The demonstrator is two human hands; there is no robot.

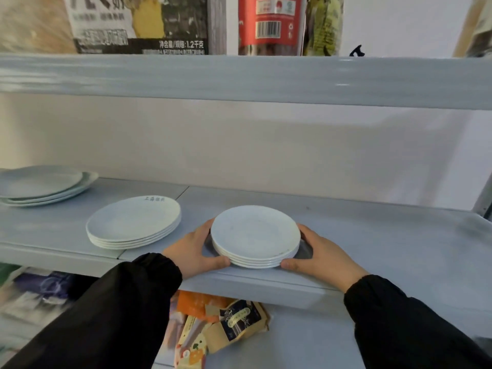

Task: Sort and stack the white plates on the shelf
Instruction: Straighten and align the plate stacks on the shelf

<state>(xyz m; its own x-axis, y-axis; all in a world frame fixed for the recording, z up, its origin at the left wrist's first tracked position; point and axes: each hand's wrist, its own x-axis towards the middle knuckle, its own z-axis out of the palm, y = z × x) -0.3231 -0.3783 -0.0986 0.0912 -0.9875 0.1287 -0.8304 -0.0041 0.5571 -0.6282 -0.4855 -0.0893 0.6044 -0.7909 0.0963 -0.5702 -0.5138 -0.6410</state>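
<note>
Small plate stack (255,237) between both hands near shelf (372,235) front edge, left hand (193,253) and right hand (319,255) fingers curled round its rims, possibly slightly lifted, medium stack (133,222) left of left fingers

L hand (195,251) & R hand (319,254) grip plate stack (255,233).

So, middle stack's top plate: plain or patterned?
The top plate is white, with faint grey lettering near its far rim. Head view.
</note>
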